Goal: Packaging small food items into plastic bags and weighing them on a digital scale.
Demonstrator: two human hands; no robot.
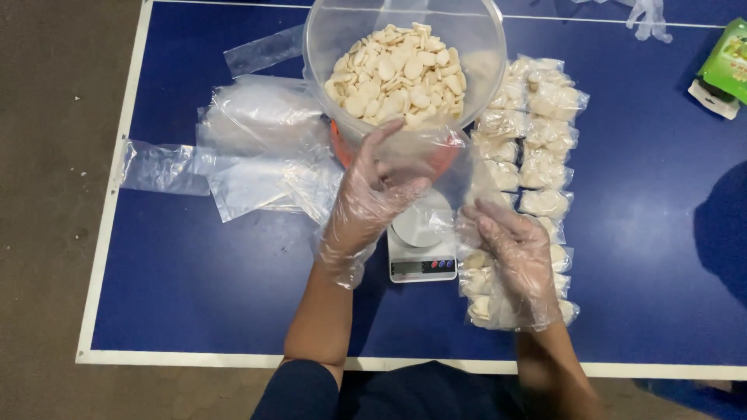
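Note:
Both my hands wear thin clear plastic gloves. My left hand (372, 194) pinches the edge of an empty clear plastic bag (436, 159) held above a small white kitchen scale (422, 249). My right hand (513, 249) rests with fingers spread over filled bags (545, 140) of pale crackers, lined up in two rows to the right of the scale. A big clear plastic bowl (475, 47) holding several pale oval crackers (397, 74) stands just beyond the scale, over an orange item.
The blue table (194, 280) has a white edge line; bare floor lies to the left. A heap of empty clear bags (249, 148) lies left of the bowl. A green packet (727, 62) sits at the far right, a clear glove (650, 19) at the top.

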